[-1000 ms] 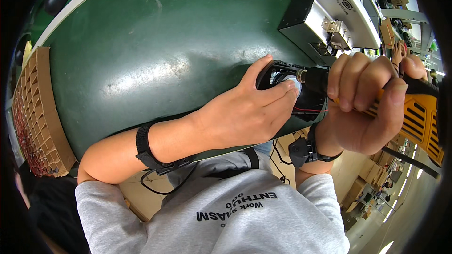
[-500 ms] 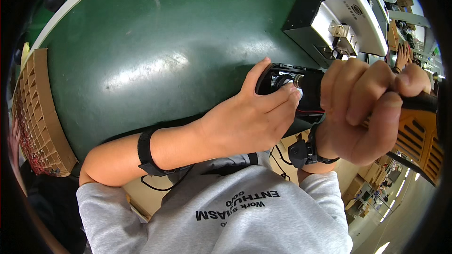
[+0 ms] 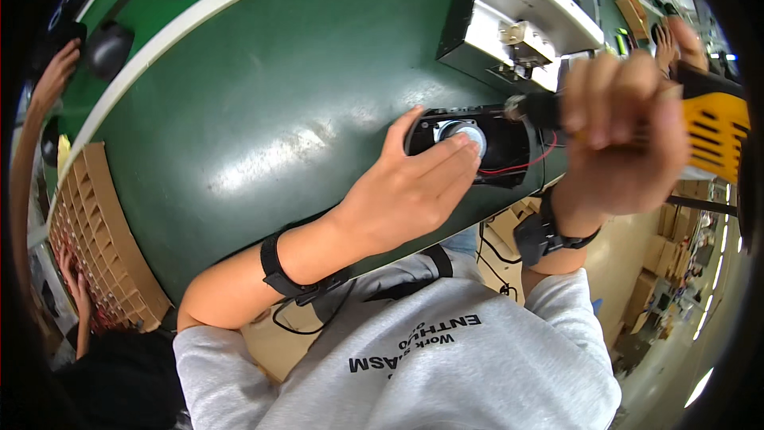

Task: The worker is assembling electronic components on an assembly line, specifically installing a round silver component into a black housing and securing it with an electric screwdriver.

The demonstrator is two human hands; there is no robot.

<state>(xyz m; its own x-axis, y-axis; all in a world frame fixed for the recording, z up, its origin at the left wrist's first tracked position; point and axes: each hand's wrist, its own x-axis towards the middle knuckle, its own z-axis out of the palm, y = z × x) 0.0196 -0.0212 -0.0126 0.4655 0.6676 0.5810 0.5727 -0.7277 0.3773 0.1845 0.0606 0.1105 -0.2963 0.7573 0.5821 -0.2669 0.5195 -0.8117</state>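
A black speaker housing (image 3: 505,147) lies on the green table, its inner side facing up. A round speaker with a silver back (image 3: 476,135) sits inside, and a red wire (image 3: 521,166) curves away from it. My left hand (image 3: 410,199) grips the left end of the housing, thumb along the far edge and fingertips pressed on the speaker. My right hand (image 3: 625,131), blurred, is closed around a yellow and black power screwdriver (image 3: 712,131). Its tip is over the far edge of the housing, right of the speaker; whether it touches I cannot tell.
Behind the housing stands a black and silver machine (image 3: 517,16) with a metal fixture. A divided cardboard box (image 3: 111,231) is at the left, near a co-worker's hand (image 3: 76,283). Rounded black casings (image 3: 109,49) lie beyond the white strip (image 3: 183,30), beside another person's hand (image 3: 57,76).
The power screwdriver has moved off the speaker toward the right part of the housing, uncovering more of the speaker and red wire. The whole view has shifted; co-workers' hands show more at the left.
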